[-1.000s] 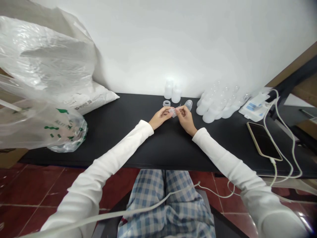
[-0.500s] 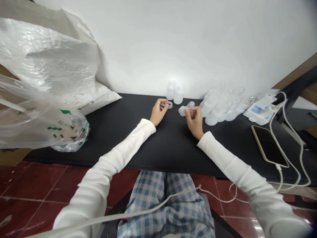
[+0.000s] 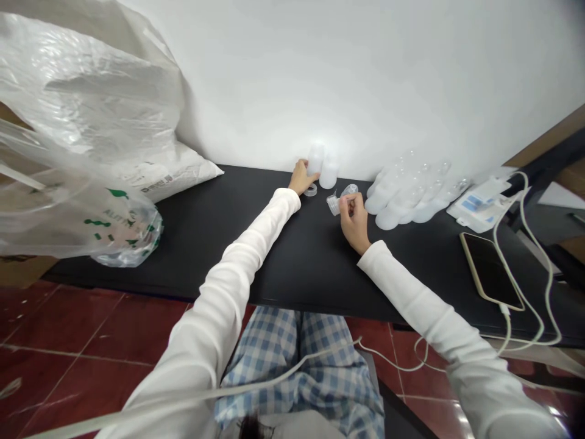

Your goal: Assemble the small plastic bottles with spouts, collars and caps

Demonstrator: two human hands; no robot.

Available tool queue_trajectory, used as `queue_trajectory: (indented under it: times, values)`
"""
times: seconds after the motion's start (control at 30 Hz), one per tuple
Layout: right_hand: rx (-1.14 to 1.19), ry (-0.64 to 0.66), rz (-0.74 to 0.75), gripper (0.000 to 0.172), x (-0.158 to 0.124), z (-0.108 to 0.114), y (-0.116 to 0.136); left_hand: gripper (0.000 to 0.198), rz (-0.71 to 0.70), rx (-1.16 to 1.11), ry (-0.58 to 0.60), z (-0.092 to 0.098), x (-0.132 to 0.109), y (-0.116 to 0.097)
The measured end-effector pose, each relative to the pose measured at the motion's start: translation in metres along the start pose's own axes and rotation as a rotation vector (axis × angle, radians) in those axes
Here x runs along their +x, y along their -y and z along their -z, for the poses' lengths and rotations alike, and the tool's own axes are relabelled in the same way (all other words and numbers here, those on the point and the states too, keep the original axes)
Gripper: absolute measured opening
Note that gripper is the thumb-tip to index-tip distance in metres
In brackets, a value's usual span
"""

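"Fingers?"

"The right hand [image 3: 354, 221] pinches a clear, ribbed plastic piece [image 3: 333, 205]; the left hand [image 3: 302, 177] grasps a frosted-white plastic bottle [image 3: 316, 157], both toward twelve o'clock."

"Progress?"

"Clear-domed white plastic bottles [image 3: 402, 198] at one o'clock look finished; the grasped bottle and a clear plastic ring [image 3: 311, 194] appear unjoined."

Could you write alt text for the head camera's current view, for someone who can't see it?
A person's left hand is at one of two whitish bottles, while the right hand holds a small clear piece over a black table. A clear ring lies near the left hand; more bottles cluster farther right, and a phone lies at far right.
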State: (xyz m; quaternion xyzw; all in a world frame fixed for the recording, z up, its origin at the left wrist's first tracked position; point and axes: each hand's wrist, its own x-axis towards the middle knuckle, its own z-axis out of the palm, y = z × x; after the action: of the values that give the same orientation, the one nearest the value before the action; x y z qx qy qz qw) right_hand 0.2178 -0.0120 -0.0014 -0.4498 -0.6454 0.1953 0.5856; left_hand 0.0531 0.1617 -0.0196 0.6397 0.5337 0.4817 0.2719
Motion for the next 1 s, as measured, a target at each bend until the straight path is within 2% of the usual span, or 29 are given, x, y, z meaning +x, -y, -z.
queue_trajectory:
  times: [0.13, 0.23, 0.33, 0.43, 0.5, 0.57, 0.67, 0.8, 0.93, 1.0]
  values:
    - [-0.057, -0.007, 0.05, 0.045, 0.0, -0.001, 0.001, 0.042, 0.035, 0.055, -0.007, -0.002, 0.003, -0.003]
    - [-0.076, -0.015, 0.069, 0.043, 0.0, 0.0, 0.001, 0.044, 0.014, 0.013, -0.096, 0.003, -0.002, 0.0]
    - [-0.082, -0.028, 0.08, 0.042, 0.001, 0.0, -0.002, 0.047, -0.115, -0.017, -0.229, 0.021, -0.018, 0.007]
    - [-0.048, -0.034, 0.065, 0.042, 0.004, 0.0, -0.01, 0.052, -0.315, 0.06, -0.282, 0.05, -0.047, 0.011]
    - [-0.002, -0.027, 0.039, 0.042, 0.006, 0.0, -0.017, 0.053, -0.413, 0.122, -0.234, 0.072, -0.071, 0.009]
    - [0.041, 0.013, 0.031, 0.042, 0.007, -0.001, -0.023, 0.052, -0.494, 0.185, -0.101, 0.091, -0.093, 0.005]
    - [0.057, 0.153, 0.067, 0.041, 0.008, 0.0, -0.027, 0.051, -0.585, 0.246, 0.072, 0.109, -0.115, -0.002]
    - [0.024, 0.303, 0.149, 0.037, 0.009, 0.0, -0.026, 0.049, -0.608, 0.205, 0.174, 0.115, -0.12, -0.008]
    - [-0.032, 0.301, 0.211, 0.03, 0.01, 0.002, -0.024, 0.052, -0.566, 0.103, 0.218, 0.116, -0.118, -0.014]
    - [-0.061, 0.296, 0.25, 0.024, 0.01, 0.004, -0.021, 0.053, -0.496, 0.018, 0.241, 0.116, -0.119, -0.019]
